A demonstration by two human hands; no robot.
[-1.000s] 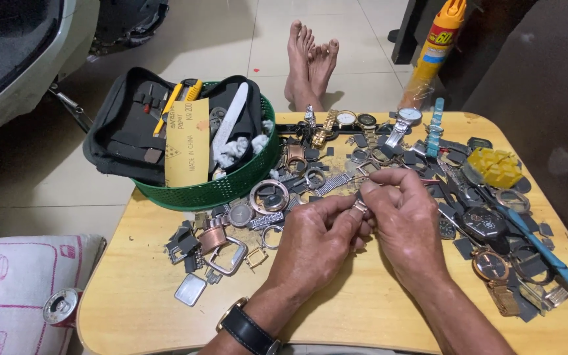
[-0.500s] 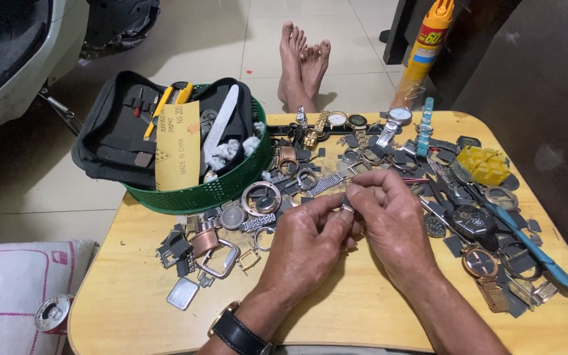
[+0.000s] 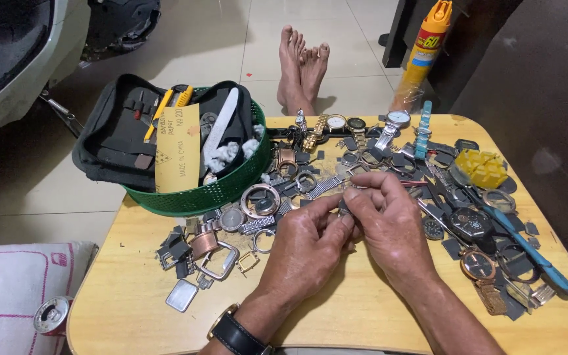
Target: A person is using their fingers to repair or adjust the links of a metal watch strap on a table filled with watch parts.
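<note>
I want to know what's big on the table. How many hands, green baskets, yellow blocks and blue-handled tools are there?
Bare hands: 2, left hand and right hand
Round green plastic basket: 1
Yellow plastic block: 1
Long blue-handled tool: 1
Total: 5

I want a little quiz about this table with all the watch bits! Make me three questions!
1. True or false: the green basket sits on the wooden table.
2. Which hand wears a black wristwatch: A) left hand, B) right hand?
3. What colour is the blocky tool near the table's right edge?

Key:
1. True.
2. A.
3. Yellow.
</note>
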